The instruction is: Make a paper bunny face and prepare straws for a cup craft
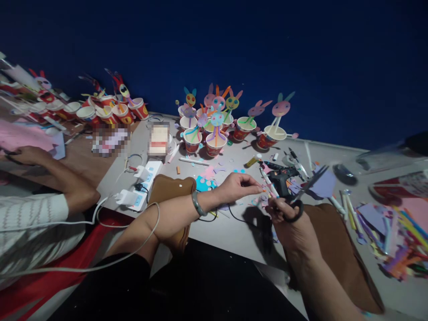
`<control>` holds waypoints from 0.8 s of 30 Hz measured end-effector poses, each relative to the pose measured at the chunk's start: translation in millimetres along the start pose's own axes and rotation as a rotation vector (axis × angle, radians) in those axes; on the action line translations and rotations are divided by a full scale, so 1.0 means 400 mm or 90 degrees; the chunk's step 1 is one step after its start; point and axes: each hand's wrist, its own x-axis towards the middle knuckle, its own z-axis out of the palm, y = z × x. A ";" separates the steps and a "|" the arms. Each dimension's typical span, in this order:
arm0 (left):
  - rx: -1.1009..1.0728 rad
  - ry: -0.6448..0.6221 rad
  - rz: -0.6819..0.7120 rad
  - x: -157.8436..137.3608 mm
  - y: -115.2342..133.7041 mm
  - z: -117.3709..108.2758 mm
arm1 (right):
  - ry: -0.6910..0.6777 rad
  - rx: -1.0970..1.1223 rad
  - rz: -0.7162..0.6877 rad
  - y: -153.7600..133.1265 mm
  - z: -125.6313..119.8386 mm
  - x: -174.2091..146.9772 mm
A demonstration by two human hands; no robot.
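Note:
My left hand (236, 188) reaches across the table from the left, its fingertips pinched together. Whatever small piece may be between them is too small to make out. Close by on the right, my right hand (290, 223) has its fingers in the black handle of a pair of scissors (312, 182), whose blades point up and away to the right. A white marker (268, 182) shows just beyond the right fingertips; whether they touch it I cannot tell. Behind the hands lies a black glue gun (280, 176). Paper scraps (219, 170) are scattered beyond my left hand.
Several paper cups with rabbit-faced figures (216, 145) stand along the back. A power strip (146, 185) with trailing cables is on the left, beside a brown cushion (170, 192). Coloured strips (397, 236) pile up at right. A co-worker's arm (72, 178) rests at far left.

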 end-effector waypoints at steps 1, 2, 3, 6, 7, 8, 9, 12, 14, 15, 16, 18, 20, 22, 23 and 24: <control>-0.002 0.002 0.005 -0.002 0.003 0.000 | 0.020 -0.017 -0.008 -0.002 0.011 0.007; -0.005 0.004 0.008 -0.004 0.006 0.001 | 0.038 -0.035 -0.015 -0.003 0.021 0.011; -0.009 0.006 0.011 -0.005 0.009 0.002 | 0.056 -0.054 -0.025 -0.003 0.029 0.015; -0.026 0.013 0.010 -0.009 0.015 0.005 | 0.078 -0.089 -0.058 -0.006 0.048 0.020; -0.031 0.015 0.009 -0.010 0.017 0.006 | 0.074 -0.092 -0.065 -0.007 0.051 0.022; -0.034 0.015 0.008 -0.010 0.018 0.006 | 0.070 -0.093 -0.071 -0.007 0.053 0.025; -0.034 0.014 0.007 -0.011 0.019 0.006 | 0.065 -0.094 -0.075 -0.006 0.053 0.027; -0.025 0.005 0.006 -0.010 0.019 0.004 | 0.051 -0.084 -0.073 0.000 0.052 0.036; -0.019 0.001 0.006 -0.007 0.018 0.001 | 0.043 -0.071 -0.067 0.003 0.052 0.041; -0.016 0.001 0.004 -0.006 0.017 0.000 | 0.040 -0.067 -0.064 0.004 0.052 0.043; -0.014 0.000 0.000 -0.005 0.017 -0.001 | 0.037 -0.064 -0.061 0.004 0.053 0.046; -0.004 -0.004 -0.011 -0.004 0.019 -0.002 | 0.030 -0.050 -0.044 0.003 0.056 0.050; 0.012 -0.007 -0.020 -0.006 0.026 -0.002 | 0.023 -0.028 -0.022 0.002 0.058 0.054; 0.027 -0.010 -0.028 -0.008 0.034 -0.003 | 0.018 -0.011 -0.007 0.000 0.059 0.056; 0.034 -0.013 -0.032 -0.010 0.038 -0.003 | 0.016 -0.006 -0.006 -0.001 0.059 0.056; 0.039 -0.018 -0.035 -0.011 0.041 -0.004 | 0.015 -0.003 -0.006 -0.002 0.058 0.056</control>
